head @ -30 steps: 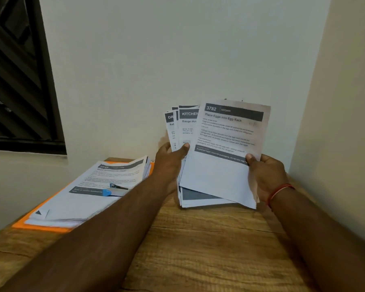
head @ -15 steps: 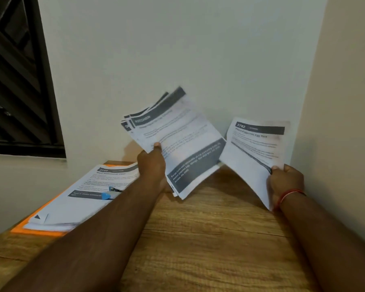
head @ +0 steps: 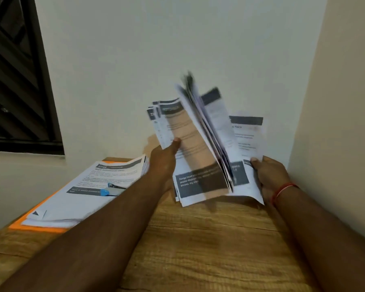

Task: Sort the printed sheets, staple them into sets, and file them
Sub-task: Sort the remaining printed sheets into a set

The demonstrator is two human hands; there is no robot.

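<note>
My left hand point(head: 164, 159) grips a fanned bundle of printed sheets point(head: 190, 152) above the wooden table, thumb on the front page. Several of its pages are flipping rightward, blurred in motion. My right hand point(head: 269, 175) pinches a single sheet point(head: 250, 140) with a dark header band, held just right of the bundle and partly behind the flipping pages. A second stack of printed sheets point(head: 89, 192) lies on an orange folder point(head: 38, 227) at the left, with a blue-tipped stapler point(head: 112, 189) resting on top.
The wooden table point(head: 198, 249) sits in a corner, with a white wall behind and a cream wall point(head: 341, 123) close on the right. A dark louvred window point(head: 15, 81) is at the upper left.
The two hands came back together after pulling apart. The single sheet in my right hand now sits against the bundle, whose pages are flipping over to the right.
</note>
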